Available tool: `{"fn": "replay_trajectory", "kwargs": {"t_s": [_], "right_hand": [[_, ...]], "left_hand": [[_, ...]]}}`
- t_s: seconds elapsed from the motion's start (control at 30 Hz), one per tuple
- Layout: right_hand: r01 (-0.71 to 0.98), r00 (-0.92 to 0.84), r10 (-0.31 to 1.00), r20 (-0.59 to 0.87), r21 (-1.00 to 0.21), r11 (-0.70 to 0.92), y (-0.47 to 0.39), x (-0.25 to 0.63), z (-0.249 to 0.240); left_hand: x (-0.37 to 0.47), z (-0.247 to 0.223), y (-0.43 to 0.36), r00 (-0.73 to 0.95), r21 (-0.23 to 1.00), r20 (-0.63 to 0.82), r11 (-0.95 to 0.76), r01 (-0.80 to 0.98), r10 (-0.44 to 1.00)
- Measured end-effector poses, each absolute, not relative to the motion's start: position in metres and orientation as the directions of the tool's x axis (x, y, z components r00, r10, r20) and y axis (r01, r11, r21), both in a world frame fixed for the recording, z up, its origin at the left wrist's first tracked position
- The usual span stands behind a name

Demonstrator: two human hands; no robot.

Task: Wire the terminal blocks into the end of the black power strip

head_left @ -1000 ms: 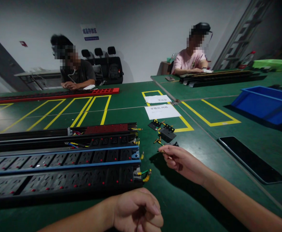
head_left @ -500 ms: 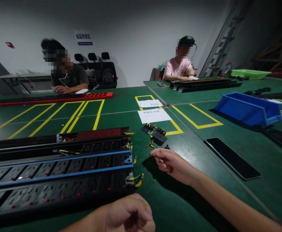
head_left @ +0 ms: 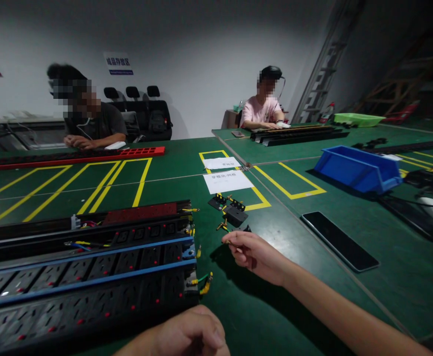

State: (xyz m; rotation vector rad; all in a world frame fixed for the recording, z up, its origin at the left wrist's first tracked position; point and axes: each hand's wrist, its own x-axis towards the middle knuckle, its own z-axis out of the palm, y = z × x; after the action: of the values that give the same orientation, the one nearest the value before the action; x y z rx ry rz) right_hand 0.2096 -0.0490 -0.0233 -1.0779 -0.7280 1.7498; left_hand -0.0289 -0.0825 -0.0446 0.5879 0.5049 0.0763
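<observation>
My right hand is above the green table, thumb and fingertips pinched on a small brass-coloured piece. Just beyond it lie a black bracket and small brass parts with a green-yellow wire. My left hand is at the bottom edge with its fingers curled; what they hold, if anything, is hidden. Left of my hands, several long socket strips lie side by side, with yellow-sleeved wire ends sticking out at their right ends.
A phone and a blue bin stand to the right. Paper sheets lie past the brackets. Across the table sit one person in dark clothing and another in pink. A red strip lies at the far left.
The view has turned slightly right, so most things appear shifted left. Both hands keep much the same pose, the right still pinching the small piece.
</observation>
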Motion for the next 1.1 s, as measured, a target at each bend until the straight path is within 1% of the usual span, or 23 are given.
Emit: {"fn": "replay_trajectory", "kwargs": {"t_s": [0.1, 0.33, 0.57, 0.9, 1.1], "right_hand": [[-0.399, -0.194, 0.915, -0.355, -0.823, -0.404, -0.0481, 0.2101, -0.0253], [-0.397, -0.204, 0.915, -0.349, -0.825, -0.403, -0.0484, 0.2108, -0.0269], [-0.398, -0.205, 0.916, -0.346, -0.825, -0.401, -0.0483, 0.2110, -0.0269], [-0.391, -0.207, 0.913, -0.352, -0.825, -0.407, -0.0481, 0.2105, -0.0261], [-0.384, -0.208, 0.916, -0.343, -0.833, -0.399, -0.0482, 0.2112, -0.0261]], "left_hand": [[-0.0300, -0.0482, -0.0833, 0.866, 0.553, -0.449, 0.830, 0.074, 0.222], [-0.0314, -0.0510, -0.0834, 0.865, 0.537, -0.459, 0.839, 0.090, 0.201], [-0.0280, -0.0436, -0.0820, 0.880, 0.559, -0.427, 0.826, 0.077, 0.207], [-0.0290, -0.0435, -0.0843, 0.881, 0.569, -0.418, 0.819, 0.065, 0.221], [-0.0276, -0.0451, -0.0836, 0.862, 0.562, -0.448, 0.824, 0.066, 0.236]]}}
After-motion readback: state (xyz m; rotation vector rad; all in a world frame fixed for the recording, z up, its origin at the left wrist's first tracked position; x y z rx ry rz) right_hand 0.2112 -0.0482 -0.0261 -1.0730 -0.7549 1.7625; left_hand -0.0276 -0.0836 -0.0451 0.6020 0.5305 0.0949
